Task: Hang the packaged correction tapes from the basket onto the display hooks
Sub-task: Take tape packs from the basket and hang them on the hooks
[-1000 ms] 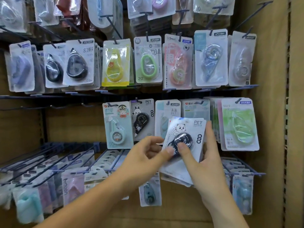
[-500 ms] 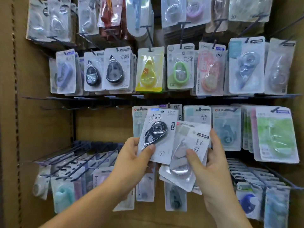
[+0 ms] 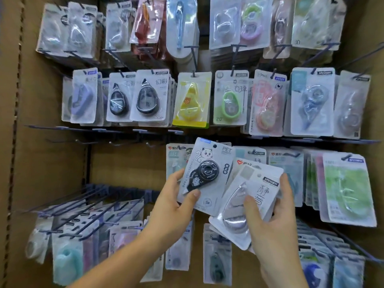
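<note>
Far to the left of the cat pack, the bare hooks jut from the cardboard wall with nothing on them; below and left of the cat pack, the low hooks carry pale packs well back on their wires; now the left hand comes in just under the cat pack, thumb pressed on its lower corner, fingers tucked behind, a firm pinch; the cat pack itself, a black tape on a white card, sits tilted, its hanging hole up near the middle row of hung packs but, as far as I can judge, not on any wire yet; touching the cat pack on its right, and partly over its edge, the stack of packs fans out, a clear tape on top; the right hand grips that stack, thumb across the front, fingers wrapped round the far side; well to the right of the cat pack, the green pack hangs at the front of a thick bunch; so the wall is largely stocked, one pack is about to go up, several wait in the right hand, and the basket is out of view, so what remains there I cannot tell.
</note>
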The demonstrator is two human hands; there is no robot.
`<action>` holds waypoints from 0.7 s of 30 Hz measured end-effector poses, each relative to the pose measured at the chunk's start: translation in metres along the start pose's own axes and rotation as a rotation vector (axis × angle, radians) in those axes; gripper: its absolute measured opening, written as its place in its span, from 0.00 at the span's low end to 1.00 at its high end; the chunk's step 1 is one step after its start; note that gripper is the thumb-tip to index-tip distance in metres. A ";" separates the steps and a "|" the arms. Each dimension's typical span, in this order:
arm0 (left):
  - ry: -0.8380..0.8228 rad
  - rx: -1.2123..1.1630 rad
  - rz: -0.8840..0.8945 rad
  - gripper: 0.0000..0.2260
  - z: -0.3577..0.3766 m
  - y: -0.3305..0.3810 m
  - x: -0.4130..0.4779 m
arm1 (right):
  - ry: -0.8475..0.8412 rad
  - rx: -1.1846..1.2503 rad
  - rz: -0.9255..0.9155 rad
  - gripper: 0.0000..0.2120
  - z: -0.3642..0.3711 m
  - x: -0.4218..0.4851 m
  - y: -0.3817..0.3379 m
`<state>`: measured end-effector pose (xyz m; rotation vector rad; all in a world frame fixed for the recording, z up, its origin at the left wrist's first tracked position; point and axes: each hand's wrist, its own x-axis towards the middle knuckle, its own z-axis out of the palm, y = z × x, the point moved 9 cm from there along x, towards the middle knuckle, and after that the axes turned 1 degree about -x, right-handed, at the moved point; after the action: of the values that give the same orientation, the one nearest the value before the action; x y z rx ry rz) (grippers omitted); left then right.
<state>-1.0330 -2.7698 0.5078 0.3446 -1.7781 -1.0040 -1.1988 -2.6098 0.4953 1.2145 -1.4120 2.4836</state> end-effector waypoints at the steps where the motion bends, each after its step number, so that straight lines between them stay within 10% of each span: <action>1: 0.004 0.000 0.000 0.19 0.000 0.000 0.000 | -0.007 -0.009 -0.002 0.41 0.000 0.000 -0.001; 21: -0.006 0.062 0.086 0.28 0.017 0.028 -0.002 | -0.018 -0.020 -0.028 0.41 -0.004 -0.002 -0.018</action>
<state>-1.0405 -2.7434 0.5260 0.3015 -1.8166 -0.8923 -1.1931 -2.5957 0.5054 1.2479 -1.4102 2.4400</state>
